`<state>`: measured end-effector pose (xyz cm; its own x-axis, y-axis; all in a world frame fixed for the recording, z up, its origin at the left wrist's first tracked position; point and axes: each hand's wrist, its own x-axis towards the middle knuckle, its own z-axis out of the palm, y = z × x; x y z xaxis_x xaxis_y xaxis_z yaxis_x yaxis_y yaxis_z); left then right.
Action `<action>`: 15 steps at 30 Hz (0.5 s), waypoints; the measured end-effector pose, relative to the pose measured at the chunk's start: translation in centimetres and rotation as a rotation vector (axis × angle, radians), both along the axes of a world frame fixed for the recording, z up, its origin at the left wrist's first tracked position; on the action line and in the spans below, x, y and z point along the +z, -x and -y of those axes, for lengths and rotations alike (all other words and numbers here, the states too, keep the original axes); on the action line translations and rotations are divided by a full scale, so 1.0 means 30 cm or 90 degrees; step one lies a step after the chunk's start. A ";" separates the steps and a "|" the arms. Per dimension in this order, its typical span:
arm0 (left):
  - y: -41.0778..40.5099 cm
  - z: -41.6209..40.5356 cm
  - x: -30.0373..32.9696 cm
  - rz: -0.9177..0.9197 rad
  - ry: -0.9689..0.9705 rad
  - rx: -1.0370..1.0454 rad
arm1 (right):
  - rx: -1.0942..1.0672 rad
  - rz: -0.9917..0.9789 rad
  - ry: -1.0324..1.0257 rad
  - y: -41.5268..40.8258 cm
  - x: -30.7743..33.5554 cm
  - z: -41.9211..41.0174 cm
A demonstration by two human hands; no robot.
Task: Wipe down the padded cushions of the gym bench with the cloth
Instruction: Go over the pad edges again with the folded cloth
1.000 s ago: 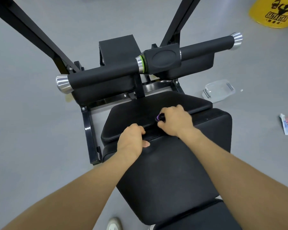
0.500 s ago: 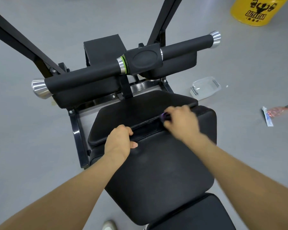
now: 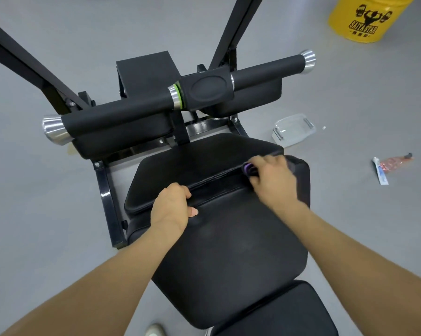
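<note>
The black gym bench fills the middle of the head view, with a large seat cushion point(image 3: 231, 258) and a smaller front cushion point(image 3: 199, 163) above it. My left hand point(image 3: 172, 209) grips the upper edge of the seat cushion, fingers tucked into the gap between the two pads and thumb on top. My right hand point(image 3: 272, 180), blurred by motion, holds a bunched purple cloth point(image 3: 248, 169) in that gap near the right end. Most of the cloth is hidden under the fingers.
A padded roller bar point(image 3: 170, 105) with silver caps crosses above the cushions between black frame struts. On the grey floor lie a clear plastic container point(image 3: 294, 129), a small tube with red wrapper point(image 3: 386, 166) and a yellow bucket point(image 3: 367, 15). A shoe tip point(image 3: 156, 329) shows below.
My right hand has slid to the right along the gap between the cushions with the purple cloth. My left hand keeps its grip on the seat cushion edge.
</note>
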<state>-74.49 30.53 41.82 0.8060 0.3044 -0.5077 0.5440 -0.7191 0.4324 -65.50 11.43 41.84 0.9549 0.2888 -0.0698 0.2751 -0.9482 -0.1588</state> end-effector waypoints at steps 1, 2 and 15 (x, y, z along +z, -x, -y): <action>-0.004 0.001 0.006 -0.013 0.000 -0.008 | 0.057 -0.012 -0.033 0.057 -0.006 -0.059; -0.009 0.001 0.012 -0.022 -0.001 -0.015 | 0.102 -0.020 -0.057 0.102 -0.011 -0.098; 0.004 0.017 0.016 -0.015 -0.068 -0.095 | -0.149 -0.031 0.068 -0.204 -0.012 0.128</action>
